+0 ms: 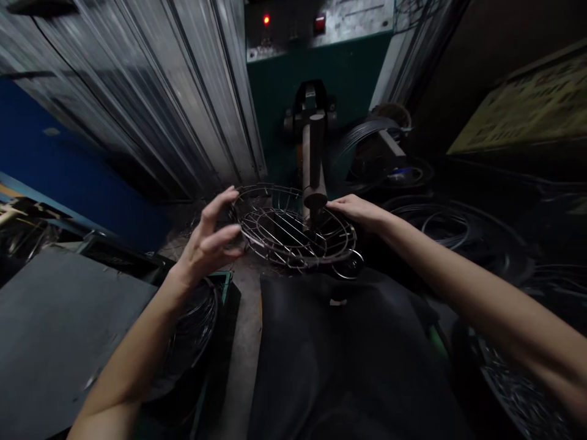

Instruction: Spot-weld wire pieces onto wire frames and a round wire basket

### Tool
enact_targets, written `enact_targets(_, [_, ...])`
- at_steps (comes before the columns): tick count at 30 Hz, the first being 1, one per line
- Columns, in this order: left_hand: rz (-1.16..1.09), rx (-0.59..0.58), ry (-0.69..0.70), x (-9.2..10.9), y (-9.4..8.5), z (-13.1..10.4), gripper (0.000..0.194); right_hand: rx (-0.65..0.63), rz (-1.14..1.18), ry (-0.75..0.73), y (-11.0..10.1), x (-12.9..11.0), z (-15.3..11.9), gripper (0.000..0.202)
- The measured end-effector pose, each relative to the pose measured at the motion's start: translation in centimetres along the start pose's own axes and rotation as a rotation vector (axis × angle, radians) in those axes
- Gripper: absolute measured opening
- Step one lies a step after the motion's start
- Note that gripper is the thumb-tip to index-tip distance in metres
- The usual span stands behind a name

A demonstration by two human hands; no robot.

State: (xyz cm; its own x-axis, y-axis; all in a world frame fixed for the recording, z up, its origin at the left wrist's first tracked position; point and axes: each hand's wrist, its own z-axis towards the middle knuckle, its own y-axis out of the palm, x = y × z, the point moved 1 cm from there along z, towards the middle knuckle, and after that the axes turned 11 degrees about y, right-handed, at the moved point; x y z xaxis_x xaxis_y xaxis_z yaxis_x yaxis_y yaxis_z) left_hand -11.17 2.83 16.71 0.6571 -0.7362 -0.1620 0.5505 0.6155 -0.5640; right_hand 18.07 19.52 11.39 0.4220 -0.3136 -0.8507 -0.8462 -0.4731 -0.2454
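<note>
A round wire basket (298, 253) with concentric rings hangs level in front of the machine's cylindrical electrode arms (315, 159). The upper arm's end reaches over the basket's far rim. My left hand (213, 235) is at the basket's left side, its fingers curved around the rim and holding it. On the far right side, my right hand (355, 209) has its fingertips at the rim beside the arm; the tips are partly hidden. A small wire ring (349, 264) shows at the basket's lower right.
Behind stands a green machine (275, 85) with a lit red lamp (266, 20). Wire coils (443, 229) lie at right, above a container of small metal pieces (513, 382). A grey board (59, 342) and green crate (224, 284) are at left.
</note>
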Motion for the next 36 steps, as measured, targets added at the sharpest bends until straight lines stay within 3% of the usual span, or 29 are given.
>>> enact_targets(3, [-0.105,-0.125,0.15,0.6,-0.4,0.6,0.073,-0.022,-0.009,0.014,-0.1,0.0,-0.3,0.028])
enact_targets(7, [-0.125,-0.158,0.085,1.3,-0.9,1.4,0.064,-0.077,0.052,0.049,-0.5,0.7,-0.5,0.03])
enact_targets(10, [-0.137,-0.226,0.067,0.6,-1.3,2.9,0.062,-0.085,-0.016,0.085,-0.2,0.6,-0.1,0.029])
enact_targets(14, [-0.11,-0.318,0.212,-0.6,-2.2,3.9,0.053,-0.138,-0.074,0.034,0.9,0.6,0.4,0.032])
enact_targets(19, [-0.057,-0.281,0.277,-0.3,-2.6,2.9,0.057,-0.084,-0.065,-0.033,1.4,1.0,0.6,0.034])
enact_targets(23, [-0.094,-0.269,0.205,-0.6,-2.2,2.5,0.05,0.005,-0.101,-0.052,1.0,0.6,0.6,0.033])
enact_targets(27, [-0.112,-0.209,0.108,-1.8,-1.6,2.4,0.045,0.014,-0.126,-0.062,0.7,-0.4,0.7,0.034])
enact_targets(31, [-0.076,-0.17,0.118,-2.4,-1.3,1.5,0.054,0.018,-0.153,-0.06,0.4,-1.1,1.2,0.035])
enact_targets(36, [0.015,-0.096,0.184,-1.2,-0.4,-1.6,0.07,0.003,-0.139,-0.091,0.1,-1.4,1.2,0.041])
